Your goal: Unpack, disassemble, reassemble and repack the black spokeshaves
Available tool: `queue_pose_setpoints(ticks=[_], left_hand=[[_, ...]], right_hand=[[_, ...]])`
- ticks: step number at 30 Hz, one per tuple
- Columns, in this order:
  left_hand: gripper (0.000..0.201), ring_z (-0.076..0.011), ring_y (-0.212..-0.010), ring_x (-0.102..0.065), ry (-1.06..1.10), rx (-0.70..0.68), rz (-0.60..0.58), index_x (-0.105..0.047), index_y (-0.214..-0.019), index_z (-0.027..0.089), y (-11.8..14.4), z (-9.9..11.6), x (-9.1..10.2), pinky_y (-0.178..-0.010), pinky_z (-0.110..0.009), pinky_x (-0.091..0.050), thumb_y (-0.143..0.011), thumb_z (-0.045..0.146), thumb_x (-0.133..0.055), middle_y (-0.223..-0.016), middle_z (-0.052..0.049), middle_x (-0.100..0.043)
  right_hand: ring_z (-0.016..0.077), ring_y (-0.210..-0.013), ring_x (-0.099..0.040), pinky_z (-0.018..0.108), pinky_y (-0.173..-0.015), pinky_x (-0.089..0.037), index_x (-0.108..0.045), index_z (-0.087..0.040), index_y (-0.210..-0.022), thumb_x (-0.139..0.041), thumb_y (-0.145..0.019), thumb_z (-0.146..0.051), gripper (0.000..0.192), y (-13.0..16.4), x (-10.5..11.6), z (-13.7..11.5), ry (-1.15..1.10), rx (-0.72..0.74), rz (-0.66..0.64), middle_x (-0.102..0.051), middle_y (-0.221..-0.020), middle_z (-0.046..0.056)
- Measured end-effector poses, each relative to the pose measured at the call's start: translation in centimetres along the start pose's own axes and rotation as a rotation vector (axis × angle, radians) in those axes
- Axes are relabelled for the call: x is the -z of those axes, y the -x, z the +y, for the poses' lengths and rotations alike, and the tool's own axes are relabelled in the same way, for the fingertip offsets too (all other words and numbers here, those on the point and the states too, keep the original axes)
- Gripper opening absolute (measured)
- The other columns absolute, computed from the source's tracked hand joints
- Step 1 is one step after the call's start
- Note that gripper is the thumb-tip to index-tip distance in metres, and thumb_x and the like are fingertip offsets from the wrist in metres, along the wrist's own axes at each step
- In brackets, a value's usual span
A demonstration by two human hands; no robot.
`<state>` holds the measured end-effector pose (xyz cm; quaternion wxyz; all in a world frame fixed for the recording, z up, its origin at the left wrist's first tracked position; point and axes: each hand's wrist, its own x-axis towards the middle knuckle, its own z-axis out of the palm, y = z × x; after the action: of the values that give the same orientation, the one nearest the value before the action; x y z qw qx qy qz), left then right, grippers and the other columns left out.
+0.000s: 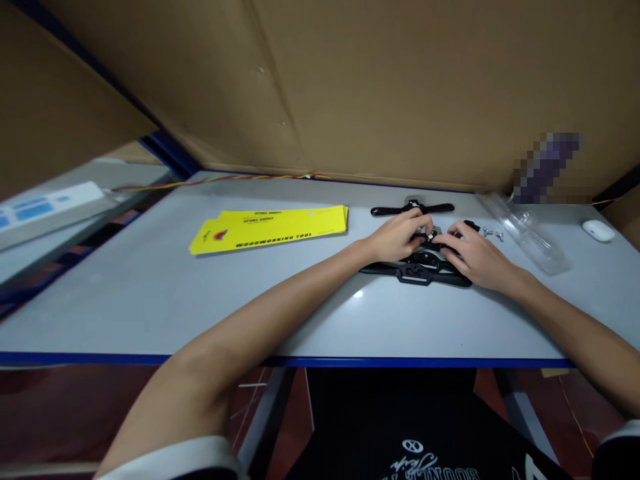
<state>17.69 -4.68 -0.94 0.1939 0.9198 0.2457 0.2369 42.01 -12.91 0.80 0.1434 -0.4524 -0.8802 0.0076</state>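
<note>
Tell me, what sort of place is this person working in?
Probably a small assembly or packing station. The grey table is walled by cardboard panels; both hands work on black tool bodies, beside yellow "Woodworking Tool" cards and clear blister packs.

Black tool [417, 270], yellow cards [270, 229] with black lettering, grey table [150, 300] edged blue, white mouse [598, 230]

Dim overhead light, soft glare, warped edges
</note>
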Motion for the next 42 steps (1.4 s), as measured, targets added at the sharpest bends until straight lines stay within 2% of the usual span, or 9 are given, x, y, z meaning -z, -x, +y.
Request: queue_pose_setpoints(ticks=[5,10,14,20,23,28,34,39,42], left_hand=[[0.036,-0.0262,-0.112,-0.066,0.006,0.010,-0.007,-0.061,-0.132,0.021,0.14,0.24,0.17,-0.101,-0.043,-0.056,-0.098,0.011,-0.052,-0.123,-0.011,-0.064],[0.026,-0.0267,-0.112,-0.065,0.022,0.016,0.008,-0.061,-0.121,0.021,0.05,0.06,0.02,-0.101,-0.043,-0.057,-0.097,0.013,-0.054,-0.120,-0.011,-0.064],[0.026,-0.0266,-0.110,-0.065,0.037,0.005,0.018,-0.062,-0.119,0.021,0.00,-0.05,-0.04,-0.099,-0.043,-0.058,-0.095,0.013,-0.054,-0.118,-0.010,-0.065],[0.015,-0.0265,-0.106,-0.067,0.016,0.005,0.005,-0.069,-0.101,0.019,-0.03,-0.10,0.04,-0.099,-0.043,-0.057,-0.096,0.016,-0.054,-0.114,-0.010,-0.063],[0.017,-0.0260,-0.108,-0.066,0.034,0.003,0.019,-0.067,-0.106,0.020,-0.03,-0.23,-0.09,-0.100,-0.043,-0.057,-0.095,0.015,-0.055,-0.114,-0.010,-0.063],[0.032,-0.0249,-0.109,-0.065,0.060,-0.004,0.028,-0.062,-0.124,0.021,-0.02,-0.31,-0.17,-0.099,-0.040,-0.057,-0.093,0.013,-0.054,-0.117,-0.009,-0.064],[0.013,-0.0253,-0.105,-0.066,0.038,0.004,0.018,-0.064,-0.098,0.021,-0.07,-0.20,-0.05,-0.098,-0.041,-0.056,-0.094,0.014,-0.054,-0.111,-0.009,-0.063],[0.026,-0.0262,-0.107,-0.065,0.061,-0.002,0.042,-0.063,-0.115,0.020,-0.04,-0.14,-0.08,-0.098,-0.042,-0.057,-0.092,0.012,-0.055,-0.114,-0.010,-0.065],[0.019,-0.0256,-0.104,-0.065,0.054,0.001,0.026,-0.064,-0.108,0.020,-0.04,-0.10,-0.06,-0.097,-0.042,-0.058,-0.093,0.013,-0.054,-0.113,-0.010,-0.064]], right_hand=[[0.0321,-0.099,-0.067,0.053,-0.093,-0.060,-0.066,-0.022,-0.143,-0.044,-0.109,-0.033,0.041,0.00,0.07,-0.05,-0.010,-0.024,0.004,-0.065,-0.118,0.015],[0.0342,-0.105,-0.069,0.054,-0.095,-0.059,-0.061,-0.024,-0.147,-0.046,-0.108,-0.033,0.043,0.01,0.09,-0.11,-0.023,-0.027,0.013,-0.067,-0.118,0.014],[0.0356,-0.110,-0.068,0.056,-0.098,-0.059,-0.061,-0.025,-0.140,-0.047,-0.107,-0.031,0.036,-0.05,0.06,-0.12,-0.046,-0.025,0.021,-0.068,-0.121,0.015],[0.0317,-0.102,-0.066,0.052,-0.093,-0.059,-0.068,-0.026,-0.132,-0.041,-0.109,-0.027,0.035,-0.14,0.10,-0.07,-0.070,0.018,-0.005,-0.065,-0.114,0.013],[0.0318,-0.102,-0.066,0.052,-0.094,-0.058,-0.069,-0.025,-0.134,-0.042,-0.110,-0.028,0.036,-0.12,0.01,0.01,-0.059,0.029,0.005,-0.065,-0.115,0.014],[0.0335,-0.104,-0.066,0.053,-0.094,-0.057,-0.067,-0.022,-0.129,-0.043,-0.109,-0.030,0.031,-0.09,-0.16,0.10,-0.033,0.018,0.016,-0.066,-0.115,0.015],[0.0337,-0.106,-0.067,0.052,-0.095,-0.057,-0.062,-0.024,-0.124,-0.044,-0.108,-0.030,0.024,-0.13,0.00,-0.01,-0.046,0.010,0.011,-0.067,-0.115,0.014],[0.0347,-0.110,-0.067,0.053,-0.097,-0.057,-0.059,-0.024,-0.125,-0.044,-0.108,-0.029,0.023,-0.12,-0.05,0.03,-0.052,0.003,0.009,-0.068,-0.118,0.015],[0.0351,-0.110,-0.067,0.055,-0.098,-0.057,-0.058,-0.025,-0.125,-0.044,-0.108,-0.030,0.023,-0.10,-0.16,0.10,-0.051,0.007,0.013,-0.068,-0.118,0.015]])
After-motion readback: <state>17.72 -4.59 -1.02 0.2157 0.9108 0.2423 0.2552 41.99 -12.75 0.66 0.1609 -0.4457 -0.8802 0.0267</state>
